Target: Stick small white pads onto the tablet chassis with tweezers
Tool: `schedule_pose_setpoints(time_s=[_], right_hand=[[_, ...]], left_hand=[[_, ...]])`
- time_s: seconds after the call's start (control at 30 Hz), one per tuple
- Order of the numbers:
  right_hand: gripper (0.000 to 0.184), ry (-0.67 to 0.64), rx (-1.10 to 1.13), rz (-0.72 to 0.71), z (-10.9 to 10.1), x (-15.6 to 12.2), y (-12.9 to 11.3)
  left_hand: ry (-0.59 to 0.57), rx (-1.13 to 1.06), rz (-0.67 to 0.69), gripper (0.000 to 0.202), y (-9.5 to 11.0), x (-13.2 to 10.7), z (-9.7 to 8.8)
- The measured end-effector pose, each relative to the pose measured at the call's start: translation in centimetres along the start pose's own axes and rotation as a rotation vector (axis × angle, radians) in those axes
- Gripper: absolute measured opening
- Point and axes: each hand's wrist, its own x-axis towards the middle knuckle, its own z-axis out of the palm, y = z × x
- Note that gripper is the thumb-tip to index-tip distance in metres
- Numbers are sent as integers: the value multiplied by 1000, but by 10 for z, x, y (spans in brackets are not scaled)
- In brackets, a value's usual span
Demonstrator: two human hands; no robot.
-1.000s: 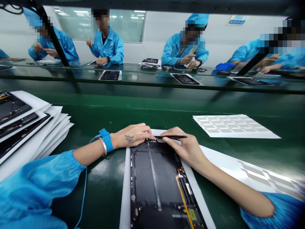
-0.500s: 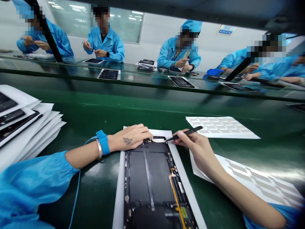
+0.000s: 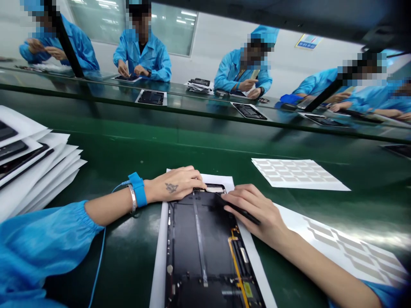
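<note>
An opened tablet [image 3: 183,239] lies lengthwise before me on a white sheet [image 3: 158,261], its black inner parts, orange flex cable [image 3: 236,261] and a pale strip [image 3: 215,189] at the far end showing. My left hand [image 3: 176,185] is closed over the tablet's far left corner, fingers bent together and fingertips at the left end of the strip; its thumb is hidden. In my right hand [image 3: 257,209] is a pair of black tweezers [image 3: 244,214], slanting under the fingers with the back end toward me. The right fingertips are just by the right end of the strip.
Sheets of grey labels [image 3: 302,171] lie at the right, another label sheet [image 3: 353,244] partly under my right forearm. A stack of tablets between white sheets [image 3: 41,171] stands left. A blue wrist-strap cord [image 3: 100,261] hangs from my left wrist. Across the bench, several people in blue work.
My right hand has moved nearer over the tablet's right side, and the tweezers have turned from pointing at the strip to lying back along the fingers. My left hand stays in place.
</note>
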Motion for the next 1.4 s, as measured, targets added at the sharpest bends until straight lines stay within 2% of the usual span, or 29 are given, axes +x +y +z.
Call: schedule_pose_setpoints(time_s=[0.1, 0.2, 0.83, 0.93, 1.03, 1.1, 1.17, 1.3, 1.4], right_hand=[[19, 0, -114, -108, 1, 1, 1], [19, 27, -140, -152, 2, 1, 0], [22, 24, -31, -121, 6, -2, 1], [18, 132, 46, 22, 4, -1, 4], [10, 296, 126, 325, 0, -2, 12], [17, 356, 183, 515, -1, -4, 18], [27, 355, 244, 624, -2, -4, 21], [41, 259, 307, 700, 1, -3, 20], [47, 275, 371, 838, 4, -2, 20]], left_hand=[[12, -14, 0, 32, 0, 0, 1], [12, -20, -9, 32, -1, 0, 1], [2, 9, -10, 31, -1, -1, 1], [-35, 82, -12, 37, 2, 0, -2], [-133, 206, -11, 43, 7, 4, -7], [-187, 271, -17, 43, 10, 7, -10], [-205, 306, -15, 42, 12, 9, -11], [-196, 337, -12, 37, 12, 8, -8], [-182, 348, -9, 36, 11, 7, -5]])
